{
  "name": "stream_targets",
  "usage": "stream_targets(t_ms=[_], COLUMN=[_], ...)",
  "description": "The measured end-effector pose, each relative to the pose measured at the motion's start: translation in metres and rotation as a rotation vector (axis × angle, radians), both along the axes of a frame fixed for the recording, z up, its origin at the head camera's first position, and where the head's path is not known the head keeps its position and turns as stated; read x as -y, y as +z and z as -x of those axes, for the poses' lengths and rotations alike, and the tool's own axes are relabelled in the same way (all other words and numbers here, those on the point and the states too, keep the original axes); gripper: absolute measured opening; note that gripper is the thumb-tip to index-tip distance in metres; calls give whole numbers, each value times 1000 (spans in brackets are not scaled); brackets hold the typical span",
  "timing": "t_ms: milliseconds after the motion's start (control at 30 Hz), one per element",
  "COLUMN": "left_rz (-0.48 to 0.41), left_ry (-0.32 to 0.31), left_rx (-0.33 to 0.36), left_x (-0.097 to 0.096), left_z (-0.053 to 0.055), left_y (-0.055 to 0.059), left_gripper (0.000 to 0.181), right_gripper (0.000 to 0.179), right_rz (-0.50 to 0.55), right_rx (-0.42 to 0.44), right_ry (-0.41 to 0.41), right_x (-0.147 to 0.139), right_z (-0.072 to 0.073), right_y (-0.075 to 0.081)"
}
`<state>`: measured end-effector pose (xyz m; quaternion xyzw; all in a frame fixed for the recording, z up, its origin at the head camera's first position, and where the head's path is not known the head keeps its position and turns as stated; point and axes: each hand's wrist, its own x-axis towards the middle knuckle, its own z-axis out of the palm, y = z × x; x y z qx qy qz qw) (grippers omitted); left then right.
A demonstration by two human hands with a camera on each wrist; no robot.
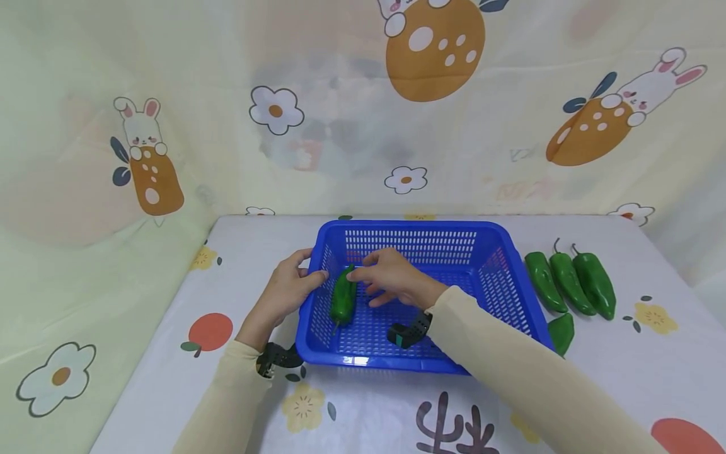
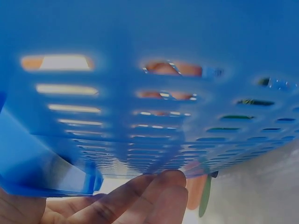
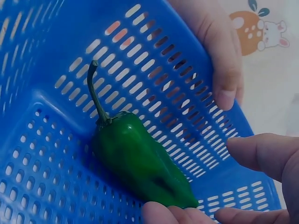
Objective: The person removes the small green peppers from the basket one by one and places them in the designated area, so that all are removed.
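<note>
A blue plastic basket (image 1: 377,360) with slotted walls stands on the table in the head view. My left hand (image 1: 286,287) grips its left rim, thumb over the edge and fingers along the outside; the left wrist view shows those fingers (image 2: 163,198) below the slotted wall. One green pepper (image 1: 343,301) lies inside along the left wall, stem toward the front. Over the basket, my right hand (image 1: 397,277) has its thumb and fingers spread apart beside the pepper. In the right wrist view its fingertips (image 3: 161,214) are right at the pepper's pointed end.
To the right of the basket lie three green peppers (image 1: 567,284) side by side. Another pepper (image 1: 561,334) sits nearer, partly hidden by the basket's right edge. A white patterned cloth (image 1: 187,391) covers the table, and a printed curtain (image 1: 340,63) hangs behind it.
</note>
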<state>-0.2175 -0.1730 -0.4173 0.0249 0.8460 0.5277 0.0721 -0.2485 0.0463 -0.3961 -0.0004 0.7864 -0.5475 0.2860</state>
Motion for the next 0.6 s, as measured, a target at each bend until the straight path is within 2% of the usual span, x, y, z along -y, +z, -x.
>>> stream_targets(t_ms=[267, 600], left_rz=[0, -7], left_ry=[5, 6], left_rx=[5, 13], left_x=[1, 1], left_z=[1, 2], left_y=[0, -2], left_gripper=[62, 62], right_gripper=[67, 63], right_rz=[-9, -42], right_rx=[49, 54], right_ry=[10, 59], right_x=[11, 21], right_z=[7, 8], right_y=[-7, -17])
